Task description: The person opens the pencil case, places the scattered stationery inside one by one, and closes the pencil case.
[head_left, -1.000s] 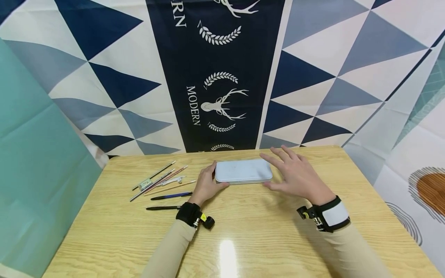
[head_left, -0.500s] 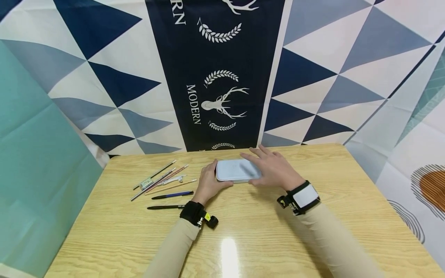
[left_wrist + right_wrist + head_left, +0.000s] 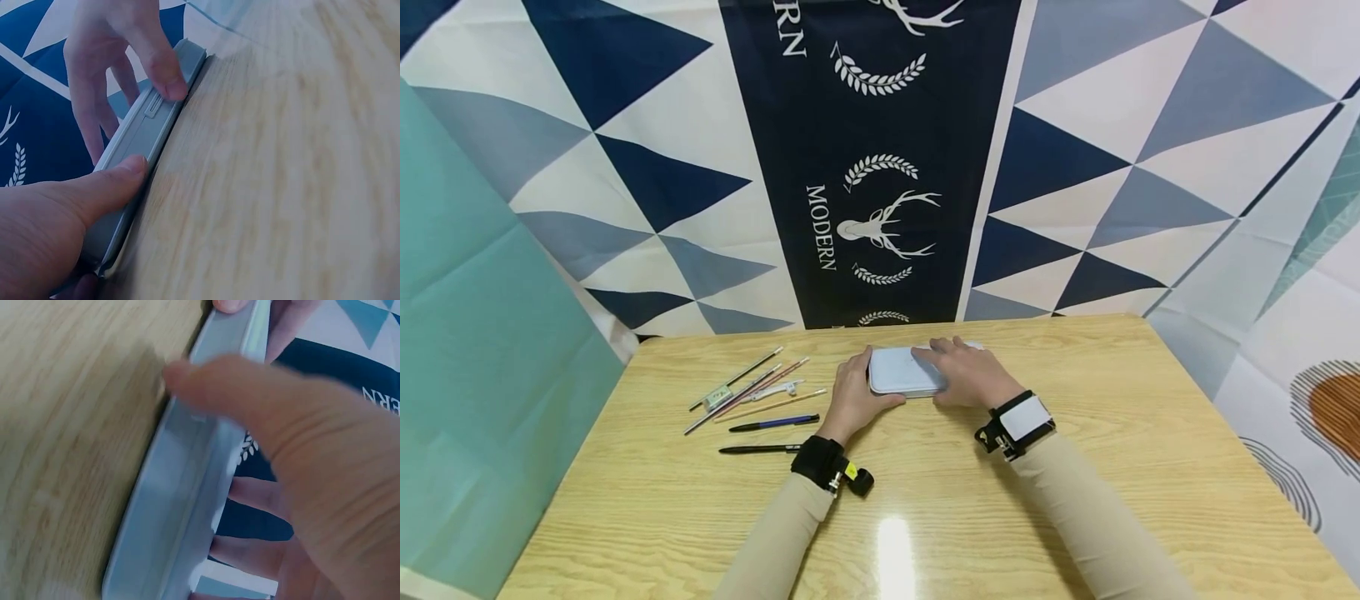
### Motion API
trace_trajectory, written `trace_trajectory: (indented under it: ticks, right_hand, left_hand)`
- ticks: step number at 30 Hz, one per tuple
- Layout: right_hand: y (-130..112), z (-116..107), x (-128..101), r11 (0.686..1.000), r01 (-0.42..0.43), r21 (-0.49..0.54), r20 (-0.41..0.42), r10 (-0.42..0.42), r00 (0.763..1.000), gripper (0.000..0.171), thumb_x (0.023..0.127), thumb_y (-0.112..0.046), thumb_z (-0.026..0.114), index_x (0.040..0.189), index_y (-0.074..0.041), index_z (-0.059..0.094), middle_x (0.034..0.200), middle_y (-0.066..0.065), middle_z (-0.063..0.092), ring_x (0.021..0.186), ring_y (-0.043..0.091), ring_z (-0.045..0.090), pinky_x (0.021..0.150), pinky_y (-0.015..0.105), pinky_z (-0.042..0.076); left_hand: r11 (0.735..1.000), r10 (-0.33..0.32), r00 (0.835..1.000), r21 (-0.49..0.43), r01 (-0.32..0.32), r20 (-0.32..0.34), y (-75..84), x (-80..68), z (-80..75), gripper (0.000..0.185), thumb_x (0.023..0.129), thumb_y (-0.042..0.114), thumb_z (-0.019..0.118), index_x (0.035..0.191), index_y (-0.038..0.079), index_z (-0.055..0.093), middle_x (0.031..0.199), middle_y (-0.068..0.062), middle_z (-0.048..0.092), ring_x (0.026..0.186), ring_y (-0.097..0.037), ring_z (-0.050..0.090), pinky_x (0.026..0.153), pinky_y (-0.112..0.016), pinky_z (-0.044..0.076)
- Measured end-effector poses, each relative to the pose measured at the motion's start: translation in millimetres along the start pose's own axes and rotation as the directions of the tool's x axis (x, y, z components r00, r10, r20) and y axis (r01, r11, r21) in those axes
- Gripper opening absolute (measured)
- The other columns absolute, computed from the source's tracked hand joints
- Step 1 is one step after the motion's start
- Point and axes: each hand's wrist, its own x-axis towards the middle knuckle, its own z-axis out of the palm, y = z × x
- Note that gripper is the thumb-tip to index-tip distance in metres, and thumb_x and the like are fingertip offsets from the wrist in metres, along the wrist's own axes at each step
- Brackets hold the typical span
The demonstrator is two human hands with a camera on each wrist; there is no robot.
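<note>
Beige sleeves; black band left wrist [image 3: 817,461]; black-white band right wrist [image 3: 1017,423].

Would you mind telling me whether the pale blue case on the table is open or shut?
Shut. The case lies flat with its lid down, and the left wrist view shows lid and base meeting along the front edge, both thumbs pressed against it.

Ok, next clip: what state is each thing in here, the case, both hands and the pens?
pencil case: lid closed, flat on the table.
left hand: grips the case's left end, thumb on the front edge.
right hand: grips the case's right part, thumb at the front seam.
pens and pencils: lying loose, left of the case, untouched.
</note>
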Motion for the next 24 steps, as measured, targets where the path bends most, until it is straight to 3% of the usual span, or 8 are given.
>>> trace_trajectory:
  ticks: [5,9,12,16,24]
  right_hand:
    - [-7.0,-1.2,0.5,0.998,0.014,-0.058,-0.032,-0.016,0.999,0.082,0.085,-0.017,0.092,0.161,-0.014,0.061,0.153,0.024,0.067,0.132,0.057,0.070,0.096,0.069,0.065]
    - [-12.4,-3.6,3.9,0.994,0.019,-0.106,-0.016,-0.021,1.000,0.087,0.082,-0.019,0.094,0.161,-0.008,0.060,0.143,0.022,0.068,0.110,0.045,0.074,0.082,0.057,0.067]
    - [-17.0,-6.5,8.2,0.990,0.023,-0.142,0.012,-0.021,1.000,0.093,0.080,-0.022,0.097,0.162,-0.003,0.057,0.145,0.023,0.067,0.102,0.041,0.073,0.085,0.053,0.067]
    - [-22.9,-9.6,15.2,0.977,0.040,-0.208,0.047,-0.031,0.998,0.095,0.079,-0.027,0.099,0.159,0.004,0.057,0.149,0.026,0.065,0.105,0.038,0.075,0.097,0.054,0.066]
    - [-34.8,-4.5,27.6,0.954,-0.012,-0.300,0.129,0.054,0.990,0.086,0.083,-0.020,0.090,0.154,0.009,0.052,0.146,0.026,0.059,0.116,0.043,0.072,0.114,0.068,0.058]
  left_hand:
    - [1.000,0.006,1.000,0.005,-0.006,-0.010,2.9,-1.8,-0.3,0.109,0.089,0.028,0.099,0.170,-0.009,0.037,0.168,-0.031,0.053,0.155,-0.048,0.051,0.129,-0.061,0.043]
    - [1.000,-0.004,1.000,0.008,0.004,-0.018,4.4,-3.0,1.0,0.108,0.089,0.028,0.098,0.170,-0.009,0.038,0.168,-0.031,0.053,0.155,-0.048,0.050,0.129,-0.061,0.044]
    - [1.000,-0.015,1.000,0.003,0.015,-0.025,5.1,-3.6,2.2,0.109,0.088,0.028,0.099,0.170,-0.009,0.037,0.169,-0.031,0.053,0.156,-0.048,0.049,0.129,-0.061,0.043]
    - [0.999,-0.031,0.999,-0.016,0.031,-0.037,6.7,-4.1,3.1,0.110,0.087,0.027,0.100,0.170,-0.010,0.037,0.169,-0.032,0.052,0.156,-0.049,0.047,0.129,-0.062,0.044]
    - [1.000,-0.016,0.999,-0.012,0.016,-0.047,8.1,-4.5,5.0,0.110,0.086,0.025,0.101,0.169,-0.010,0.038,0.168,-0.033,0.053,0.154,-0.050,0.048,0.128,-0.061,0.044]
